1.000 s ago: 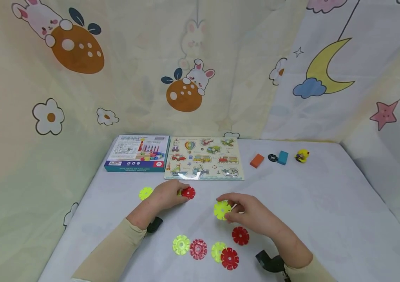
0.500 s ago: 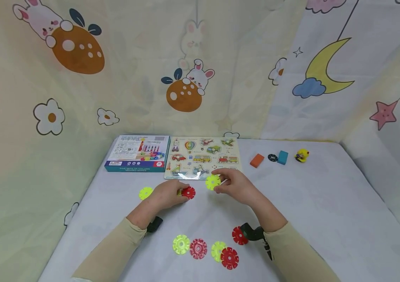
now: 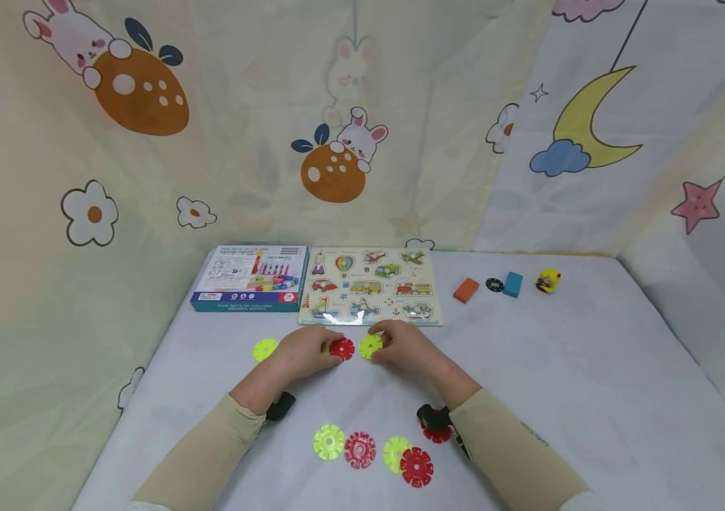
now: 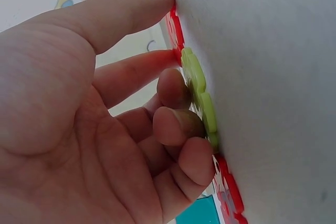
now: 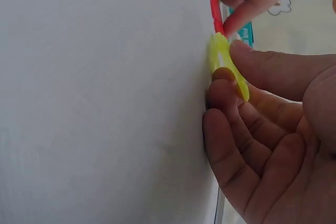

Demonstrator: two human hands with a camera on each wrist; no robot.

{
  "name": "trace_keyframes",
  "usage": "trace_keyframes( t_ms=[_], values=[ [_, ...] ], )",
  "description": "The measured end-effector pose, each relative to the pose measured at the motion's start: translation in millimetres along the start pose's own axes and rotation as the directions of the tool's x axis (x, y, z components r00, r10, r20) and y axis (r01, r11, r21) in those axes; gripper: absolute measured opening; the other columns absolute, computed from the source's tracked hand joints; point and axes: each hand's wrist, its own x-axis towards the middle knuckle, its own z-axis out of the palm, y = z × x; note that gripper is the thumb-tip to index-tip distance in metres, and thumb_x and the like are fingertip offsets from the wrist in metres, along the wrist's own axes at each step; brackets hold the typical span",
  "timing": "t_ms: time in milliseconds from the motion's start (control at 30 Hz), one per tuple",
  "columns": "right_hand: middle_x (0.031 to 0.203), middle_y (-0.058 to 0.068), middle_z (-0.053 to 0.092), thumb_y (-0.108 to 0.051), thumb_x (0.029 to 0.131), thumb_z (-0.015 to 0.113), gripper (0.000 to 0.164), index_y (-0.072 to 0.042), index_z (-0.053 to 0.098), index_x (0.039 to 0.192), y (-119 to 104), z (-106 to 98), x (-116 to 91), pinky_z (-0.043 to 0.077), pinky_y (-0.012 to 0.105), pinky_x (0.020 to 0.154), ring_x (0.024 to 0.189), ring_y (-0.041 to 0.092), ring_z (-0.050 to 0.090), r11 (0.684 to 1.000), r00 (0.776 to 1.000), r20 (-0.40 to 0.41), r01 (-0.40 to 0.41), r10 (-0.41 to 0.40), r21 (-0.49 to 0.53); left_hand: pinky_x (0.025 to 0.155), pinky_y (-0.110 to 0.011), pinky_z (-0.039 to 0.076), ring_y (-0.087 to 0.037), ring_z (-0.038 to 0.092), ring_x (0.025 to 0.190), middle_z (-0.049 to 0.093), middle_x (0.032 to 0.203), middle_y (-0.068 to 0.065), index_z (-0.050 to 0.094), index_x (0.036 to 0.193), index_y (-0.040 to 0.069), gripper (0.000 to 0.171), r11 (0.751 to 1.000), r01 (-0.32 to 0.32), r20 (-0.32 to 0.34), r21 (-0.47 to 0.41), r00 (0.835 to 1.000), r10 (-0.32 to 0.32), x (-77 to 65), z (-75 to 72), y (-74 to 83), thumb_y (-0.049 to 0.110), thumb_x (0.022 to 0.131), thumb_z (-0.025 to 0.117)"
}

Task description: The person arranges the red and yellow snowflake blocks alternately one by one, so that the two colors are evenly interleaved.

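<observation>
My left hand (image 3: 303, 353) rests on the table, thumb and index finger holding a red notched snowflake disc (image 3: 341, 348) by its edges. Its other fingers touch a green snowflake disc (image 4: 199, 93) lying beside the red one. Further along that row the left wrist view has another red disc (image 4: 228, 190), which the hand hides from the head view. A yellow-green disc (image 3: 264, 349) lies at the row's left end. Pinched in my right hand (image 3: 405, 346) is a yellow-green snowflake disc (image 3: 371, 346), at the right of the held red disc, slightly tilted in the right wrist view (image 5: 226, 64).
Several red and yellow-green discs (image 3: 359, 451) lie near the front, one partly under the right wrist camera (image 3: 434, 417). Behind the hands are a boxed set (image 3: 248, 278) and a picture puzzle board (image 3: 371, 287). Blocks (image 3: 466, 290), a black chip (image 3: 494, 285) and a yellow figurine (image 3: 547, 281) sit back right.
My right hand has carried the yellow-green disc leftward and away from me, then down toward the row beside the red disc. The left hand has stayed in place.
</observation>
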Motion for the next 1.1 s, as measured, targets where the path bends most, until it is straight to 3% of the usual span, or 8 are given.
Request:
trace_keyframes(
  t_ms=[200, 433, 700, 900, 1100],
  values=[
    [0.073, 0.001, 0.055, -0.021, 0.076, 0.080, 0.048, -0.010, 0.058, 0.117, -2, 2, -4, 0.043, 0.028, 0.062, 0.067, 0.015, 0.052, 0.991, 1.000, -0.019, 0.009, -0.011, -0.137, 0.075, -0.032, 0.044, -0.013, 0.050, 0.085, 0.062, 0.097, 0.008, 0.065, 0.123, 0.021, 0.050, 1.000, -0.008, -0.011, 0.023, 1.000, 0.009, -0.1, 0.8, -0.3, 0.041, 0.078, 0.075],
    [0.073, 0.001, 0.054, -0.023, 0.076, 0.079, 0.037, -0.010, 0.062, 0.107, -4, 2, -2, 0.041, 0.028, 0.061, 0.068, 0.016, 0.050, 0.980, 0.999, -0.023, 0.017, -0.022, -0.197, 0.070, -0.030, 0.043, -0.014, 0.050, 0.083, 0.060, 0.092, 0.007, 0.064, 0.123, 0.020, 0.049, 0.999, -0.024, -0.012, 0.031, 1.000, 0.025, -1.5, -1.6, 3.2, 0.038, 0.078, 0.075],
    [0.070, 0.001, 0.053, -0.024, 0.077, 0.079, 0.035, -0.012, 0.062, 0.104, -2, 3, 0, 0.039, 0.028, 0.059, 0.065, 0.014, 0.048, 0.977, 0.999, -0.020, 0.023, -0.028, -0.210, 0.077, -0.035, 0.046, -0.014, 0.053, 0.088, 0.063, 0.108, 0.002, 0.061, 0.127, 0.017, 0.053, 0.998, -0.025, -0.022, 0.065, 0.999, 0.027, 1.8, -0.9, 21.2, 0.037, 0.079, 0.074],
    [0.070, 0.002, 0.052, -0.023, 0.077, 0.079, 0.034, -0.012, 0.061, 0.104, -2, 2, 1, 0.038, 0.028, 0.058, 0.064, 0.015, 0.048, 0.980, 1.000, -0.016, 0.022, -0.025, -0.196, 0.066, -0.030, 0.042, -0.015, 0.051, 0.079, 0.063, 0.093, 0.003, 0.061, 0.127, 0.016, 0.054, 0.994, -0.061, 0.018, 0.094, 0.998, 0.059, 15.7, 5.1, 38.1, 0.039, 0.080, 0.073],
    [0.070, 0.001, 0.052, -0.023, 0.078, 0.078, 0.034, -0.012, 0.061, 0.105, 0, 3, -1, 0.039, 0.027, 0.058, 0.064, 0.015, 0.048, 0.981, 0.999, -0.015, 0.041, -0.045, -0.190, 0.062, -0.028, 0.041, -0.013, 0.052, 0.073, 0.060, 0.081, 0.009, 0.063, 0.126, 0.018, 0.049, 0.993, -0.088, 0.039, 0.082, 0.996, 0.085, 23.2, 11.4, 42.2, 0.037, 0.082, 0.072]
  ],
)
